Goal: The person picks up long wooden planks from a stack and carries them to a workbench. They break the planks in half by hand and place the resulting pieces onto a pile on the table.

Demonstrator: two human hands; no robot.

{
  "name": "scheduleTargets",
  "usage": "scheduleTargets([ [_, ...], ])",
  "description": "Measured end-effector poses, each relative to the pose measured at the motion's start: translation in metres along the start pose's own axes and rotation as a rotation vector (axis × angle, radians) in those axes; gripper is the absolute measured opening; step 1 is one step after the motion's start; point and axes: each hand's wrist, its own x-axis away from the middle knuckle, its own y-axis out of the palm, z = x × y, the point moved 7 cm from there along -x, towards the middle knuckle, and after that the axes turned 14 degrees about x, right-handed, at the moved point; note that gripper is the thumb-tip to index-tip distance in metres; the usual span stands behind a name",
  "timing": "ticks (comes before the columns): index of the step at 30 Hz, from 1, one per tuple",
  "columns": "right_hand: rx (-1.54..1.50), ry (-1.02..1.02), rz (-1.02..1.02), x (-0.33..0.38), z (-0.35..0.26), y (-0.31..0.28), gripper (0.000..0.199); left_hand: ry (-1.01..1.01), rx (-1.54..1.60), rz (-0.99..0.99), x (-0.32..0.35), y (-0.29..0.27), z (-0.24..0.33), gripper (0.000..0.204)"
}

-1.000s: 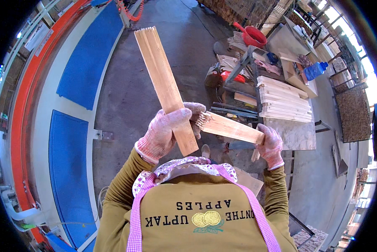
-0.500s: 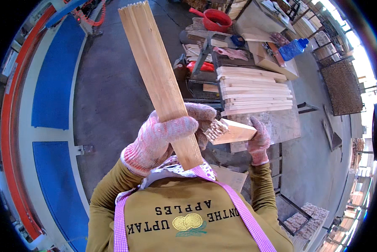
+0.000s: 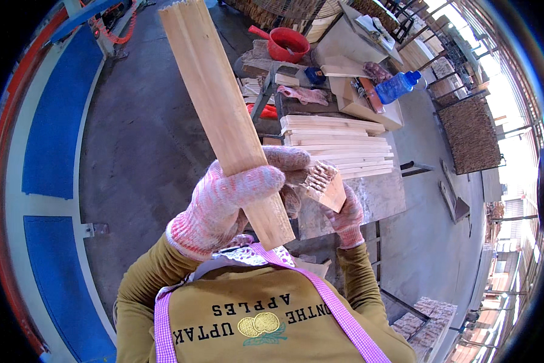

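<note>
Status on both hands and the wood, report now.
Left hand gripping long plank, raised upright. Right hand holding short piece with toothed end beside it. Plank stack on bench behind, not touching.

A blue bottle [image 3: 396,86] and red basin [image 3: 287,43] sit beyond stacked boards [image 3: 338,145].

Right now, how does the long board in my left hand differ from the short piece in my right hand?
The long board reaches far up past the left hand; the short piece barely clears the right hand. The long board shows its flat face, while the short piece shows a toothed, finger-jointed end. Both are pale bare wood, gripped in knit gloves.
</note>
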Motion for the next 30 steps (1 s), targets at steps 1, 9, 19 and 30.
scheduleTargets([
  [1, -0.071, 0.019, -0.005, 0.001, 0.005, 0.002, 0.062, -0.004, 0.006, -0.005, 0.0, 0.002, 0.0, 0.048],
  [9, 0.506, -0.117, 0.263, 0.012, 0.006, -0.01, 0.064, -0.005, -0.207, 0.066, 0.02, -0.002, -0.001, 0.062],
  [19, 0.842, -0.078, 0.352, 0.018, -0.058, -0.002, 0.076, 0.14, -0.391, 0.158, 0.053, -0.027, 0.006, 0.042],
  [30, 0.261, 0.165, 0.338, 0.091, -0.101, -0.013, 0.06, 0.092, -0.521, 0.123, 0.075, -0.037, 0.003, 0.037],
])
